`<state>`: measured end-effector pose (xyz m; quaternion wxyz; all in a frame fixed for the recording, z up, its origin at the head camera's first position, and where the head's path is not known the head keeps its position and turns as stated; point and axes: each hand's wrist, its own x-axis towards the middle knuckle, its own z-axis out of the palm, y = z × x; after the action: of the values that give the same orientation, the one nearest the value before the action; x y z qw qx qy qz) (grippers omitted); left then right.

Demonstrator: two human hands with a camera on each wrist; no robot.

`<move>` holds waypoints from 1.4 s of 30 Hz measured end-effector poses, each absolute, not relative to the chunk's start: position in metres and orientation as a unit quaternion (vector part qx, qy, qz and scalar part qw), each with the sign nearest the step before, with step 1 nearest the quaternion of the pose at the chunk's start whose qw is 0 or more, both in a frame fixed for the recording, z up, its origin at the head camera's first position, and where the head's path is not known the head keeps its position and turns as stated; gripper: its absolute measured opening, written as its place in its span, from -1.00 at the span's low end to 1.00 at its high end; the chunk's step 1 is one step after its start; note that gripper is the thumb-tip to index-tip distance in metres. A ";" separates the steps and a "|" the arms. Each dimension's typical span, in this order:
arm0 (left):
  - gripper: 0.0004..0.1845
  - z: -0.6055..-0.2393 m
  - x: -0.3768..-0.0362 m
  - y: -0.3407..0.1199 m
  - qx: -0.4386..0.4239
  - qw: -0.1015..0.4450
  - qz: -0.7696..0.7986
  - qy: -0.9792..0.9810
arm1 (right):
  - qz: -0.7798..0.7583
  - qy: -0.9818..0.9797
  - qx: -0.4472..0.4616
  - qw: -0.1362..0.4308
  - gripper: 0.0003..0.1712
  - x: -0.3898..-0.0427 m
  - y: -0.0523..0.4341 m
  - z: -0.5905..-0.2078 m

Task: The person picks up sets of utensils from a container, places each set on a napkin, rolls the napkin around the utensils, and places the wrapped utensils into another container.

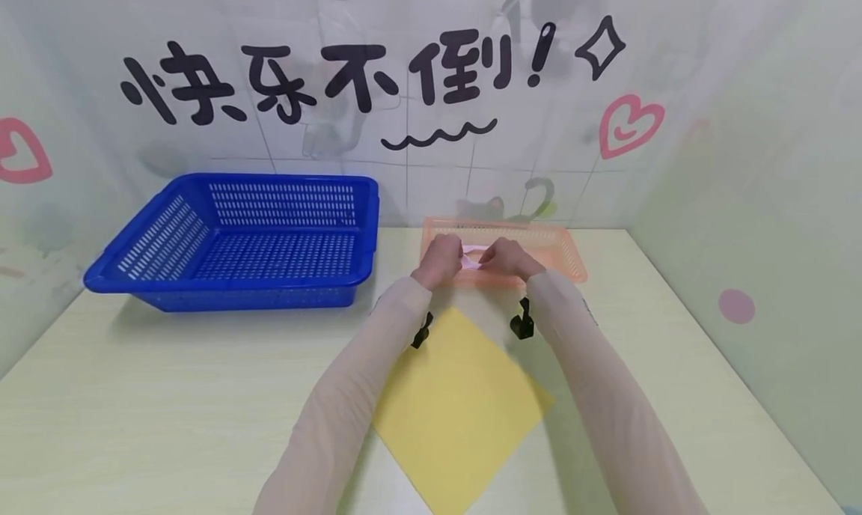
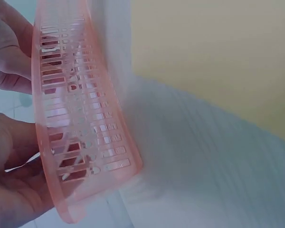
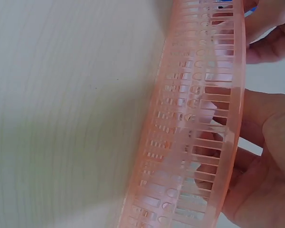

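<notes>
A thin lilac sheet (image 1: 470,263), probably paper, lies low within a pink plastic basket (image 1: 572,251) at the back of the table. My left hand (image 1: 441,259) reaches over the basket's front rim and pinches the sheet's left side. Opposite it, my right hand (image 1: 509,257) pinches the right side with curled fingers. Through the slotted wall, the wrist views show parts of the left hand (image 2: 14,175) and the right hand (image 3: 270,156); the wall partly hides the fingertips. A yellow square sheet (image 1: 465,410) lies flat, corner toward the basket, between my forearms.
To the left stands a large blue slotted basket (image 1: 364,275). Behind both baskets rises a tiled wall (image 1: 431,186) under a clear printed cover. A pale side wall (image 1: 761,238) borders the table (image 1: 202,410) on the right.
</notes>
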<state>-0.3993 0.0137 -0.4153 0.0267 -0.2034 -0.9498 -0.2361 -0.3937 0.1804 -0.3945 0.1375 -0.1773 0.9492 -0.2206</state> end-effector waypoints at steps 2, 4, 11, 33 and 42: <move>-0.86 -0.392 -0.380 0.012 -0.175 0.002 -0.258 -0.950 | -0.223 0.951 -0.167 0.132 -0.72 -0.369 0.170 -0.371; -0.79 -0.373 -0.360 0.011 -0.162 0.017 -0.291 -0.943 | -0.208 0.958 -0.161 0.118 -0.75 -0.348 0.161 -0.352; -0.87 -0.333 -0.323 0.005 -0.154 0.127 -0.364 -0.910 | -0.239 0.950 -0.202 0.015 -0.79 -0.326 0.156 -0.335; -0.85 -0.292 -0.292 -0.017 -0.213 0.230 -0.441 -0.841 | -0.376 0.885 -0.275 0.003 -0.75 -0.273 0.149 -0.303; -0.85 -0.299 -0.273 -0.027 -0.258 0.148 -0.379 -0.876 | -0.444 0.840 -0.293 0.105 -0.71 -0.250 0.151 -0.319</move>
<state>-0.2734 -0.0267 -0.2992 0.1477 -0.2579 -0.8762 -0.3795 -0.2499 0.1512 -0.3191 0.1048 -0.2934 0.8399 -0.4444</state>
